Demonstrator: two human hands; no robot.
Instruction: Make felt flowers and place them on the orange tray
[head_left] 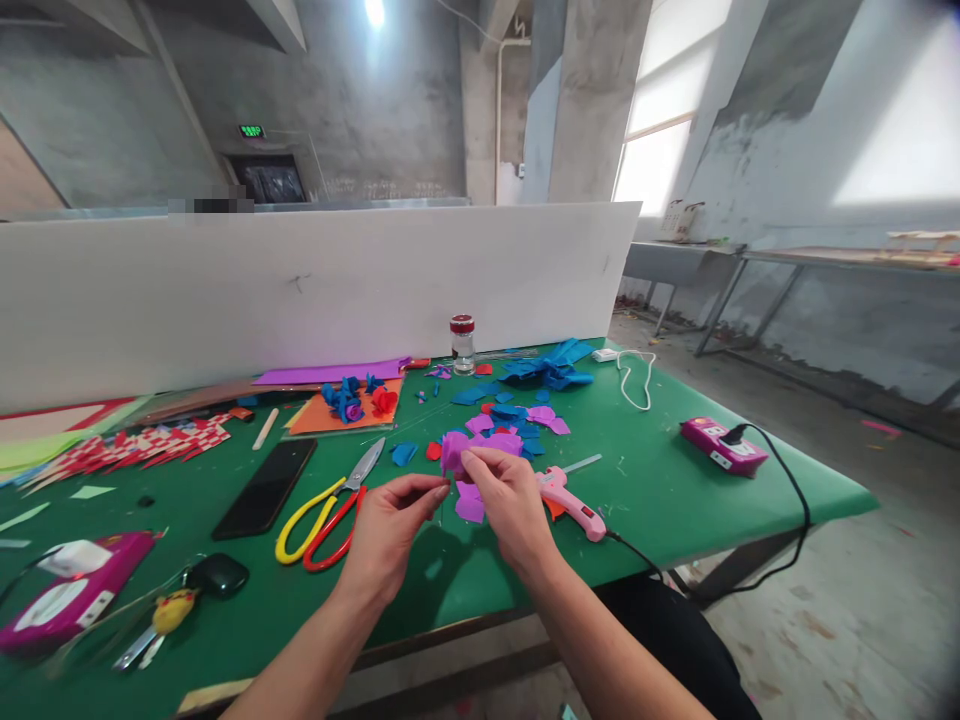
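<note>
Above the near part of the green table, my right hand (508, 500) pinches a purple paper flower (453, 452) between thumb and fingers. My left hand (391, 528) is closed in a pinch just below and left of it, close to the flower's base; what its fingertips hold is too small to make out. Loose purple paper petals (470, 503) lie under and behind the hands, mixed with blue paper pieces (529, 418). To the right of my right hand rests a pink glue gun (574, 503). Scissors (337, 510) with yellow and red handles lie left of my left hand.
A black phone (266, 488), keys with a yellow charm (174, 610) and a purple power strip (82, 590) are at the left. Finished blue paper flowers (346, 400) sit on orange paper. A red-lidded jar (463, 345) stands by the white partition (360, 290). Another power strip (724, 446) is at right.
</note>
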